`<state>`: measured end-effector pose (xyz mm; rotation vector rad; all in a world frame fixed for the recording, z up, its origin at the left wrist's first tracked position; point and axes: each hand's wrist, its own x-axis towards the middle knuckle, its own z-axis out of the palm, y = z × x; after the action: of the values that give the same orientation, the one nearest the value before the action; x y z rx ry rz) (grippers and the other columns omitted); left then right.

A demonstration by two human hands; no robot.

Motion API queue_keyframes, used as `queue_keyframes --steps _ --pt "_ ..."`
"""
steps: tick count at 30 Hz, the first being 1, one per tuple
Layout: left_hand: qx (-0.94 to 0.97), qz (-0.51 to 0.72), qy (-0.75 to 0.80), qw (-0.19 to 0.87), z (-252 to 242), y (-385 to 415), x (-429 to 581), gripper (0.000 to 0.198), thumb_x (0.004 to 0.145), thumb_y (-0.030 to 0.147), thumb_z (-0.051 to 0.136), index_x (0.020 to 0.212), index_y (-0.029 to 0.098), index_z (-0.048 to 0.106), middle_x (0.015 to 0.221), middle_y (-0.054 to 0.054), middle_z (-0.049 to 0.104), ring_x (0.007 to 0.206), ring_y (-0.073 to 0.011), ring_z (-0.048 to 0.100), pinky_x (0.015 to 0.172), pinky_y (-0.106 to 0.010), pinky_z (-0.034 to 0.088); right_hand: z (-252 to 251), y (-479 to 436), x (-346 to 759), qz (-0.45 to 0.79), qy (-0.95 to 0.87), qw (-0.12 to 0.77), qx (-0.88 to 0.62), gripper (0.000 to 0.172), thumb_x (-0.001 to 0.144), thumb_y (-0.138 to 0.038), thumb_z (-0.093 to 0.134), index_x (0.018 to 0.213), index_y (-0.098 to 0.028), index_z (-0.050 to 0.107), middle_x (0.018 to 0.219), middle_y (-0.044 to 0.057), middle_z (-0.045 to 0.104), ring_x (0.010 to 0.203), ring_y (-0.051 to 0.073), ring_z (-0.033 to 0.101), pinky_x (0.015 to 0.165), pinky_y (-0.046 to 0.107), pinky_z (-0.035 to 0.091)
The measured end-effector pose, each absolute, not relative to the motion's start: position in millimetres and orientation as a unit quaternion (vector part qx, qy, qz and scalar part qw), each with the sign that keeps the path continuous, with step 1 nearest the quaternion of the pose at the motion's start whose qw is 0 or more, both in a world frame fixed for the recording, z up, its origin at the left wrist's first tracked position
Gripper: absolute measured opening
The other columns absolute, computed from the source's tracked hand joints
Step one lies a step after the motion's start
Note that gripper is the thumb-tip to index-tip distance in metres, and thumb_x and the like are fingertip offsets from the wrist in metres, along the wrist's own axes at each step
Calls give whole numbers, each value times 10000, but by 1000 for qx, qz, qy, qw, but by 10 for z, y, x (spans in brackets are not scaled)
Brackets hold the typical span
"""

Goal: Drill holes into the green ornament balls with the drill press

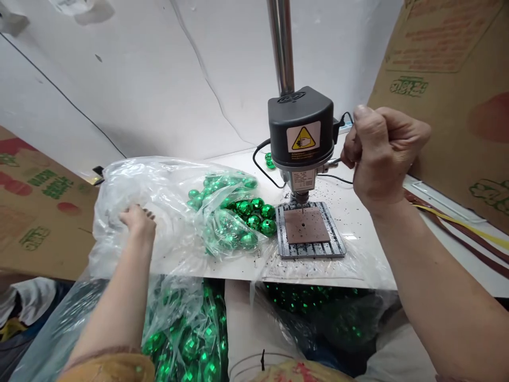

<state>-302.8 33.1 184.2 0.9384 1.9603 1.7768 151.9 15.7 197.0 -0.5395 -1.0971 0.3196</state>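
Gripping the lever (334, 162) of a drill (301, 127) beside green balls (256, 217)

The right hand (385, 154) is curled into a fist around the lever, fingers hiding its far end. The left hand (138, 218) rests against a clear bag (159, 178), fingers bent; whether they pinch the film cannot be told. The balls lie on the tabletop (238, 269) between bag and base (337, 248), some veiled by plastic; others in lower bags (186, 323) are cut off by the bottom edge. The thin bit (303, 206) is hard to make out above a brown board (318, 233) with a dark hole.

A yellow warning triangle showing a hand marks the front label (303, 137); its small print and the lower plate (303, 180) are illegible. Green lettering and red shapes mark the right box (449, 111) and left box (43, 204), both cropped and tilted.

Dark chips speckle the white tabletop around the base. A pale wall (135, 79) rises behind, crossed by cables.
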Motion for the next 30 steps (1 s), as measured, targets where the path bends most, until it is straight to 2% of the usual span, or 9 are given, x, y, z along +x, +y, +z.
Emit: queue_keyframes --steps 3,5,9,12,17,19,23,27,30 --pt "429 656 606 -136 1597 20 -2592 200 929 223 468 1127 209 493 1253 -64 583 1248 -204 554 1068 -375 460 1962 180 1513 140 -517 810 -238 448 894 -211 568 493 -181 369 420 -81 310 391 13 307 441 235 211" --pt "627 555 485 -254 1374 -171 -2143 161 930 224 492 1079 185 539 1104 -77 648 1108 -226 638 1021 -436 490 1956 201 1513 134 -517 816 -222 441 890 -205 569 497 -184 371 415 -85 314 377 18 303 424 242 195" --pt "864 235 387 -220 870 -442 -1313 216 900 265 628 1116 248 635 1030 -49 706 1143 -263 630 1094 -504 426 1946 226 1521 134 -516 818 -217 440 892 -196 574 497 -184 382 411 -85 336 370 25 309 413 260 190" --pt "858 134 454 -199 541 -573 -1113 89 929 233 590 874 211 657 770 -43 662 846 -232 650 885 -411 504 1949 226 1529 136 -519 815 -218 448 898 -210 578 493 -184 388 412 -83 332 376 31 325 417 270 207" --pt "784 184 580 -122 356 -659 -1174 162 998 307 508 929 187 594 834 -45 647 739 -198 636 675 -308 489 1967 191 1525 126 -514 813 -244 449 904 -215 581 486 -177 422 416 -78 370 386 30 330 440 286 216" --pt "767 208 596 -117 381 -598 -1093 177 985 327 544 1074 180 586 984 -80 657 855 -212 659 731 -311 513 1969 178 1526 128 -515 809 -251 453 906 -214 577 483 -177 420 419 -78 370 391 28 324 450 292 207" --pt "797 124 578 -121 404 -355 -792 559 824 249 750 1337 229 529 1291 -141 588 1118 -319 602 915 -419 512 1959 178 1544 149 -522 804 -244 457 904 -225 585 494 -182 388 435 -77 368 405 28 319 461 300 196" --pt "781 98 617 -23 389 -212 -651 503 730 51 711 1193 232 634 1179 -116 605 1083 -313 594 909 -426 507 1951 185 1566 159 -536 798 -226 467 917 -238 579 498 -184 379 450 -77 331 423 27 293 475 307 198" --pt "703 288 641 110 435 -275 -639 428 729 133 718 1139 222 633 1141 -89 587 1021 -268 610 884 -396 520 1950 180 1575 167 -543 791 -229 479 928 -263 573 508 -189 355 461 -73 302 431 33 274 477 312 185"
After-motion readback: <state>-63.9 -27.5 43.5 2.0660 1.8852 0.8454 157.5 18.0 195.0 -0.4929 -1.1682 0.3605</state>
